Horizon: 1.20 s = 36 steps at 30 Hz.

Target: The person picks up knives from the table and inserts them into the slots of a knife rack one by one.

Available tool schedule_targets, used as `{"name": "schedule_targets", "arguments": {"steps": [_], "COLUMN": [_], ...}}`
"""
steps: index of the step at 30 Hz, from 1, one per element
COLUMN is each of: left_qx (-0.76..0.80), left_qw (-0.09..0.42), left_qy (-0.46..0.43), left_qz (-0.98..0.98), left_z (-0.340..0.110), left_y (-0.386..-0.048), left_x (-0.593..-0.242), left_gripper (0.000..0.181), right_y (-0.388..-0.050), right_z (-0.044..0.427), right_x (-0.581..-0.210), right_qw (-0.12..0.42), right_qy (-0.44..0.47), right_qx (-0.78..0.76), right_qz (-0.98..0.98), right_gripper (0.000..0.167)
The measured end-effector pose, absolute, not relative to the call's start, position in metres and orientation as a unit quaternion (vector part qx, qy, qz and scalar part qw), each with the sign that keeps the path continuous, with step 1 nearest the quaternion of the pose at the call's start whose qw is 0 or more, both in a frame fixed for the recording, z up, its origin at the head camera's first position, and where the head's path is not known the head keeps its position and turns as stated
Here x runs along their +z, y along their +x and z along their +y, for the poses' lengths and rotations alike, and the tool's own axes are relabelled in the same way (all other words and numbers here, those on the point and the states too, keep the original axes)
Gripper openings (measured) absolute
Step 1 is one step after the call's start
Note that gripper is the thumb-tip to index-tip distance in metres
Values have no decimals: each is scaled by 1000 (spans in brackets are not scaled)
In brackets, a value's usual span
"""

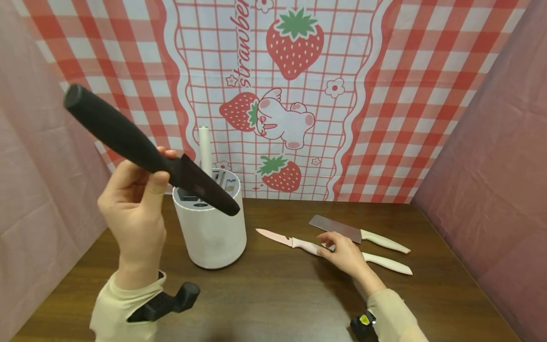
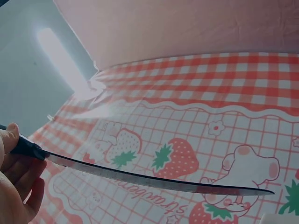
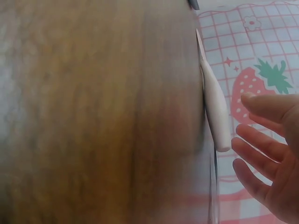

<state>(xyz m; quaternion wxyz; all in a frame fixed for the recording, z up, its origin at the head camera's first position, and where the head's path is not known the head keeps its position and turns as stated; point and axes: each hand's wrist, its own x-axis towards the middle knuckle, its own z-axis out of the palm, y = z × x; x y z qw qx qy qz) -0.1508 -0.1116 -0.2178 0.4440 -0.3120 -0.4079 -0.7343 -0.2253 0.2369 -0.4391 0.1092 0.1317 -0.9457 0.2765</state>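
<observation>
Nearest the head camera, the left hand (image 1: 136,209) grips 1 black-handled knife (image 1: 113,128), thumb and fingers closed on it where handle meets blade. The knife is held in the air, handle up and to the left, blade slanting down to the right across the line of sight to the block.

The right hand (image 1: 344,256) is low over the table (image 1: 265,304), beside the handle end of 1 pink-bladed knife (image 1: 301,244). Its fingers are spread and loosely bent; contact with that handle cannot be told.

Farther back lie 1 cream-handled knife (image 1: 388,264), partly hidden by the right hand, and, behind it, 1 cleaver (image 1: 348,230), handle to the right.

On the left stands a white round knife block (image 1: 213,240) with 1 white handle (image 1: 205,151) upright in its slotted top.

Rearmost hangs a red-and-white checked cloth (image 1: 427,118) with printed strawberries.
</observation>
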Motion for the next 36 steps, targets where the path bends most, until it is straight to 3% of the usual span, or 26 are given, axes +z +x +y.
{"name": "schedule_targets", "arguments": {"steps": [36], "left_qx": [-736], "left_qw": [507], "left_qy": [-245], "left_qz": [-377], "left_z": [-126], "left_y": [-163], "left_x": [-213], "left_gripper": [38], "right_y": [-226], "right_z": [236], "right_x": [-447], "right_qw": [73], "right_qy": [123], "right_qx": [223], "right_qz": [-964], "right_gripper": [28]}}
